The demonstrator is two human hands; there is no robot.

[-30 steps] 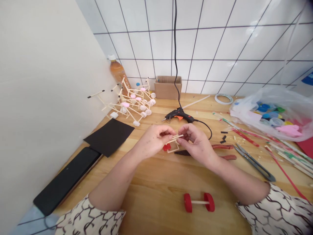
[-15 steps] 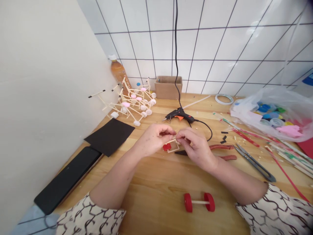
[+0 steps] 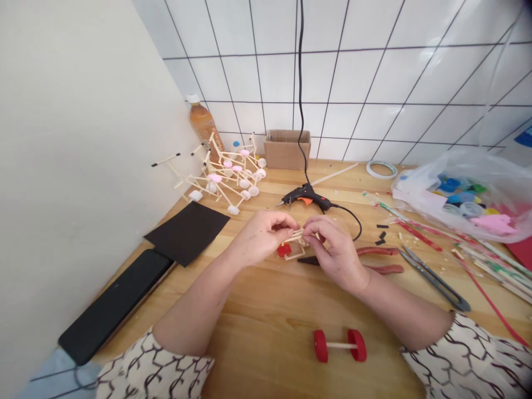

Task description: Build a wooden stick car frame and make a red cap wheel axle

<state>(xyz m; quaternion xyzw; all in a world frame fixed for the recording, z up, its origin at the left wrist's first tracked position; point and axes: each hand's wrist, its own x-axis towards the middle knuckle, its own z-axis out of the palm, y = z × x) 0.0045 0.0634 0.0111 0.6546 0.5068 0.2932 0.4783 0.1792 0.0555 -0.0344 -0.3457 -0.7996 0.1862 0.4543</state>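
Observation:
My left hand [image 3: 264,235] and my right hand [image 3: 332,249] meet over the table, both pinched on thin wooden sticks [image 3: 296,237]. Fingers hide most of what they grip. Below the sticks is a small wooden-stick frame [image 3: 296,256] with a red piece [image 3: 284,250] at its left. Pliers [image 3: 378,252] with red handles lie beside and partly behind my right hand. Closer to me, a pair of red bottle-cap wheels [image 3: 357,345] joined by a stick axle rests on the table. A black hot glue gun [image 3: 307,195] lies beyond my hands.
Several stick models with white cap wheels [image 3: 233,177] stand back left, near a drink bottle [image 3: 203,123]. A cardboard box [image 3: 286,151] is by the wall. Black card [image 3: 189,233] and a phone [image 3: 116,305] lie left. Snips [image 3: 434,280], sticks and a bag of caps [image 3: 465,194] are right.
My right hand has shifted slightly right, away from my left fingertips, so more of the sticks between them shows. The other things stay where they were.

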